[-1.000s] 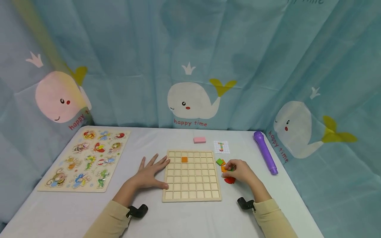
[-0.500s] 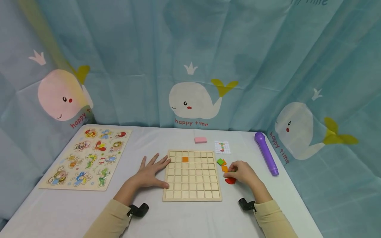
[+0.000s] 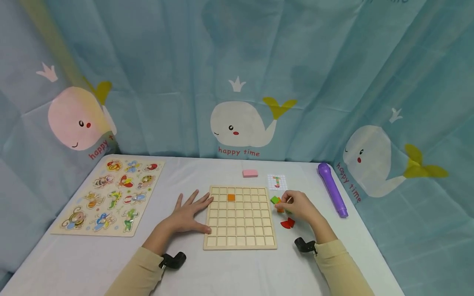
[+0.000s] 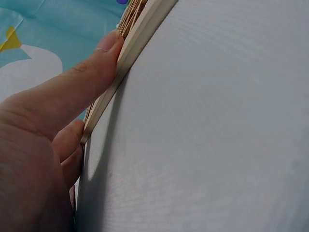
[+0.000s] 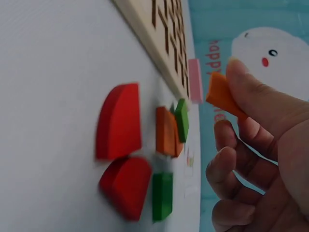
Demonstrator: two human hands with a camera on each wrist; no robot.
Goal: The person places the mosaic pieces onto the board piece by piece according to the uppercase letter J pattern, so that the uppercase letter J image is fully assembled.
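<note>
A wooden grid board (image 3: 240, 222) lies in the middle of the table, with one orange square block (image 3: 231, 197) in an upper cell. My left hand (image 3: 184, 218) is spread beside it; the thumb and fingertips touch the board's left edge. At the right of the board, my right hand (image 3: 301, 206) pinches an orange block (image 5: 223, 94) between thumb and index finger, raised off the table. Below it lie two red quarter-round blocks (image 5: 119, 122), two green blocks (image 5: 162, 195) and more orange blocks (image 5: 165, 130). The right hand partly hides this pile in the head view.
A pattern card (image 3: 277, 182) and a pink block (image 3: 249, 173) lie behind the board. To the right is a purple microphone-shaped toy (image 3: 332, 190). An insect picture puzzle (image 3: 142, 209) occupies the left side. A whale-print curtain (image 3: 177, 102) stands behind.
The right hand has shifted from beside the red blocks up to the orange ones and lifted one orange block. The red blocks are now uncovered. The left hand stays on the board's edge.
</note>
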